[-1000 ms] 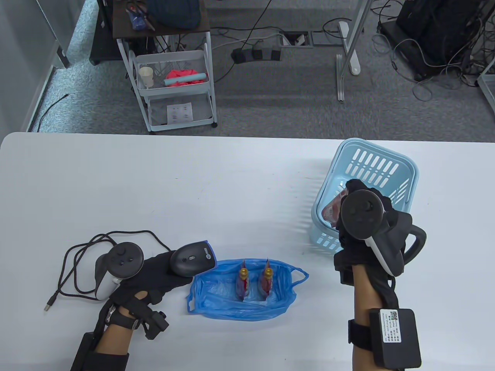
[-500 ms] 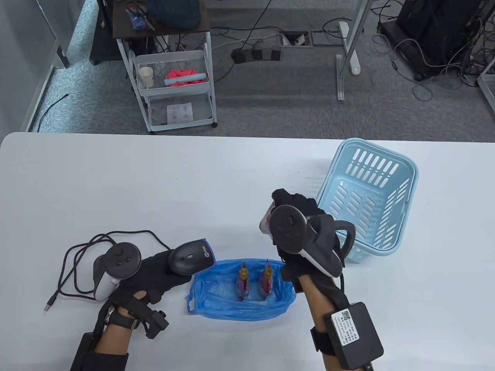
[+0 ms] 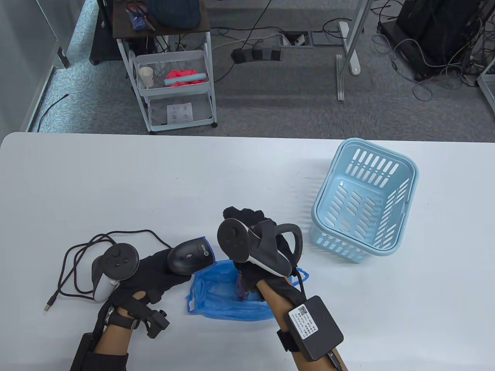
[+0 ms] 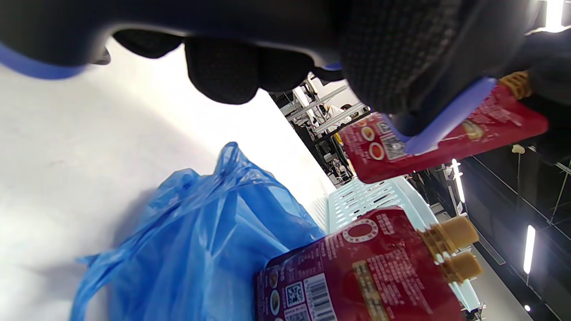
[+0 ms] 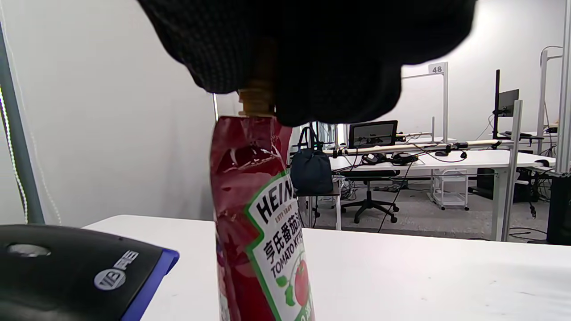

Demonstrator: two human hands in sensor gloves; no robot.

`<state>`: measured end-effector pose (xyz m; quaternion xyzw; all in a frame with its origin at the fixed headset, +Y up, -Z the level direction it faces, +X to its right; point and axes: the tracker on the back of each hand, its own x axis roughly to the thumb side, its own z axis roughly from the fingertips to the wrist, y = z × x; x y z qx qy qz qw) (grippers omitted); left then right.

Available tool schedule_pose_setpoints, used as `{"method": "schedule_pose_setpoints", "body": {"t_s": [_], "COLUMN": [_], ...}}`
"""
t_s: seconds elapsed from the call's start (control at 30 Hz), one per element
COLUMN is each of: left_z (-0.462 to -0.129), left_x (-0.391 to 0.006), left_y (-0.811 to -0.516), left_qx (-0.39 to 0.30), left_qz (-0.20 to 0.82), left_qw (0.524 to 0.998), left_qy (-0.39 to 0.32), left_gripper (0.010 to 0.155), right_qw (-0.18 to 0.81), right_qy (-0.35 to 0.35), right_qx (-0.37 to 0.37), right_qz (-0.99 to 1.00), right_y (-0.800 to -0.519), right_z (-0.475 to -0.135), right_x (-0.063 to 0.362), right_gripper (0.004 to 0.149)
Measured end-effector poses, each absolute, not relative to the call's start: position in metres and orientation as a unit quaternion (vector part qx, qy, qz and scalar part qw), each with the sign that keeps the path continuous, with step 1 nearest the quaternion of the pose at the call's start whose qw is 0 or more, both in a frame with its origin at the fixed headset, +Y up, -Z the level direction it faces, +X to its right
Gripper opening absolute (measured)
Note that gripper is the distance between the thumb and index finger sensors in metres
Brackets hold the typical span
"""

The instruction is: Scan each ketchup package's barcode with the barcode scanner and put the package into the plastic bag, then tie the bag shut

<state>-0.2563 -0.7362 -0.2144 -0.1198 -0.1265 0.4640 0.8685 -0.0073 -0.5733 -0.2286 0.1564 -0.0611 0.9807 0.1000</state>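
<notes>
White table (image 3: 154, 174) spans the foreground. Beyond its far edge, grey carpet (image 3: 270, 108), a white wire trolley (image 3: 174, 89) at far left, cables (image 3: 433, 58) tangled at far right. Office desks (image 5: 446, 156) behind.

Bright, even light; blurred wrist foregrounds

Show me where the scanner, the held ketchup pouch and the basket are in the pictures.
scanner (image 3: 190, 258): table view, on top of its black head.
ketchup pouch (image 5: 263, 223): right wrist view, on the red front by the label.
basket (image 3: 413, 170): table view, on its far right rim.
</notes>
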Motion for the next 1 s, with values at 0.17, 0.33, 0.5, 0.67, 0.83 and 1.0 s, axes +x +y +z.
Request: {"method": "schedule_pose_setpoints", "body": {"t_s": [0.17, 0.33, 0.5, 0.67, 0.83, 1.0], "left_z": [-0.215, -0.215, -0.214, -0.214, -0.215, -0.217], "left_x": [-0.255, -0.253, -0.252, -0.254, -0.262, -0.27], "left_y": [-0.737, -0.737, -0.737, -0.736, -0.738, -0.746], "left_qx": [-0.131, -0.139, -0.141, -0.124, -0.109, -0.114], "left_qz": [0.458, 0.45, 0.447, 0.452, 0.458, 0.449], "left_qw": [0.868, 0.87, 0.871, 0.874, 0.877, 0.884], "left_qy": [-0.137, -0.143, -0.144, -0.131, -0.096, -0.063], "left_gripper": [0.052, 0.053, 0.052, 0.053, 0.054, 0.056], "right_qw": [0.103, 0.105, 0.105, 0.107, 0.11, 0.106], "right_qy": [-0.049, -0.043, -0.041, -0.041, -0.04, -0.037], "right_qx": [0.165, 0.168, 0.17, 0.17, 0.176, 0.195], "right_qz": [0.98, 0.979, 0.979, 0.979, 0.977, 0.974], "right_y": [-0.58, -0.582, -0.582, -0.583, -0.582, -0.58], "right_z": [-0.228, -0.227, -0.226, -0.224, -0.219, -0.208], "right_x": [-0.014, -0.016, -0.017, -0.017, -0.016, -0.02], "right_gripper": [0.046, 0.046, 0.046, 0.046, 0.046, 0.046]}}
